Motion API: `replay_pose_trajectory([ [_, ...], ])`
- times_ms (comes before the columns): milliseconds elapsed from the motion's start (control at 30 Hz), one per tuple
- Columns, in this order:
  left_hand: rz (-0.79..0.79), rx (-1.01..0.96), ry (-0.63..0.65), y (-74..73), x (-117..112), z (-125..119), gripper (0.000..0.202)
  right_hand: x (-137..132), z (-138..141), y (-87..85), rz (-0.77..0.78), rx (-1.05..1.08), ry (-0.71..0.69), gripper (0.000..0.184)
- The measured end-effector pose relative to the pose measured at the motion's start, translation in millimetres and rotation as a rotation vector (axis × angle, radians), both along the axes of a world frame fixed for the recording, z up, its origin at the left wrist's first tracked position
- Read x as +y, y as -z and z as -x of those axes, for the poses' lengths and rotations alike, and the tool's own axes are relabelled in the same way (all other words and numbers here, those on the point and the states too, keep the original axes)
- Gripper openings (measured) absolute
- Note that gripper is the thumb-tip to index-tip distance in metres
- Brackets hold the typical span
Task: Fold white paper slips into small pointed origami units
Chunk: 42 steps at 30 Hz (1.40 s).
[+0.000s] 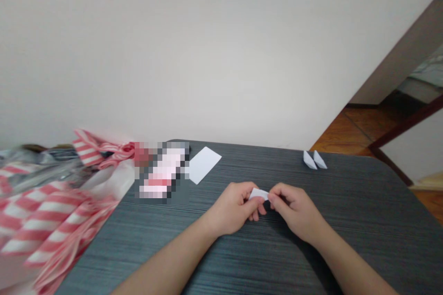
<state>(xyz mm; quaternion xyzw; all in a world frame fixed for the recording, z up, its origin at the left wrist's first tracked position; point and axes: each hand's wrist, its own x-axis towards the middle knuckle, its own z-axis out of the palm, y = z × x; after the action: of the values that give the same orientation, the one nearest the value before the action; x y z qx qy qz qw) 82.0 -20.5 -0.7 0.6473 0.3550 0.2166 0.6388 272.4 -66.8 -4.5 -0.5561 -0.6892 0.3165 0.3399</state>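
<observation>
Both my hands meet over the middle of the dark grey table [363, 221]. My left hand [235, 209] and my right hand [292, 209] each pinch one end of a small folded piece of white paper [259, 193], fingers curled closed around it, just above the tabletop. A flat white paper rectangle [205, 164] lies farther back to the left. Two small folded white paper pieces [314, 160] stand side by side at the far right of the table.
Red-and-white striped plastic bags [51, 207] pile up over the table's left edge. A blurred-out pink and white object [161, 170] lies beside the white rectangle. A white wall rises behind the table; wooden floor [349, 133] shows at the right.
</observation>
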Motion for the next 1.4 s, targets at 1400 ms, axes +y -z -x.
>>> replay_pose_trajectory([
  [1400, -0.158, 0.128, 0.031, -8.3, 0.0, 3.6, 0.031, 0.1, 0.2, -5.0, 0.095, 0.041, -0.016, 0.023],
])
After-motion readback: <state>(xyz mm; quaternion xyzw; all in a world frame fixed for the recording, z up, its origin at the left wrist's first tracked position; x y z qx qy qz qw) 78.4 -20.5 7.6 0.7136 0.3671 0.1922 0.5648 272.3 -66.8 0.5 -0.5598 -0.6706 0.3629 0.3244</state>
